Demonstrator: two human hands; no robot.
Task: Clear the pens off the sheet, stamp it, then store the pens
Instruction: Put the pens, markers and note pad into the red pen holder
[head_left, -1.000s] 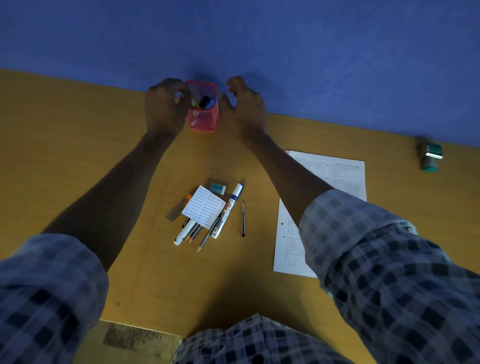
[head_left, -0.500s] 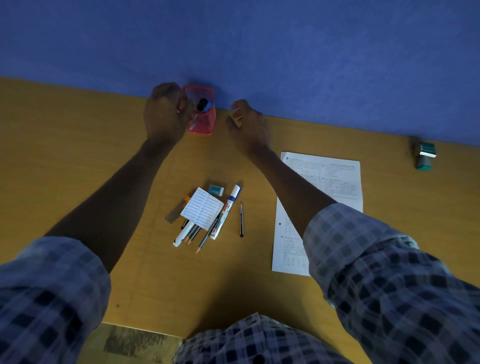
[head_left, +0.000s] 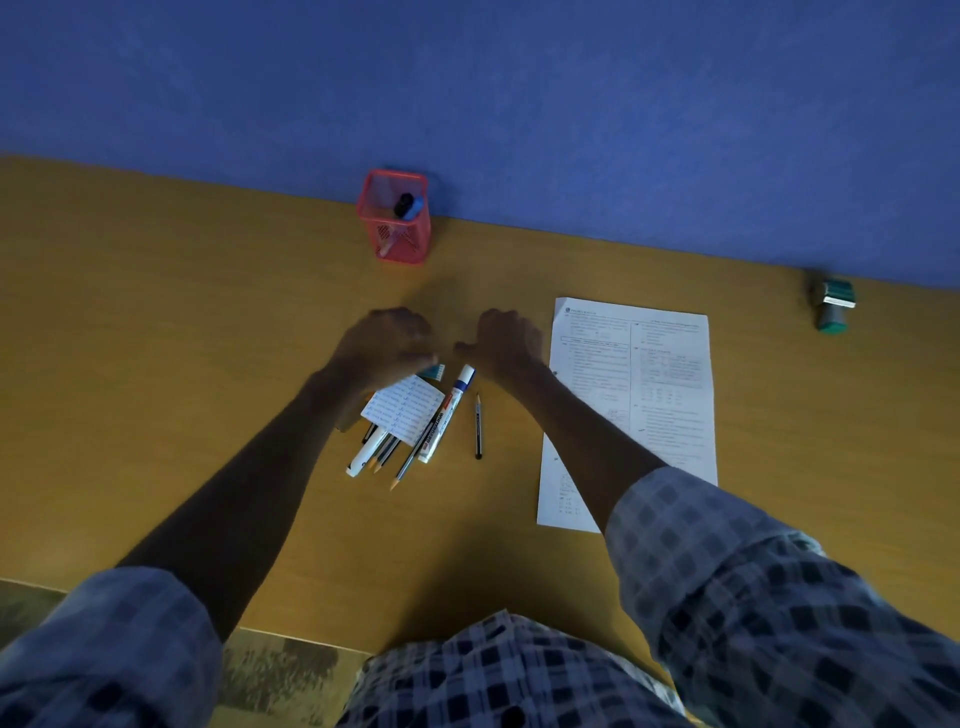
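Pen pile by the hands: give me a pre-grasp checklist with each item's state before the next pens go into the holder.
1. Printed sheet free of pens: ok.
2. Red mesh holder upright with room: ok, two markers inside.
3. Left hand and right hand holding nothing: cannot tell, blurred.
4. Pen pile unobstructed: not ok, a small lined card lies on it.
5. Lone pencil apart from the pile: ok.

The desk (head_left: 156, 364) looks like smooth, matt wood-grain laminate. At its far edge stands a red wire-mesh pen holder (head_left: 395, 218), probably metal. The sheet (head_left: 670, 395) on the right is matt printed paper. The marker (head_left: 447, 413) has a glossy plastic barrel. The sleeves (head_left: 779, 597) are checked woven cloth.
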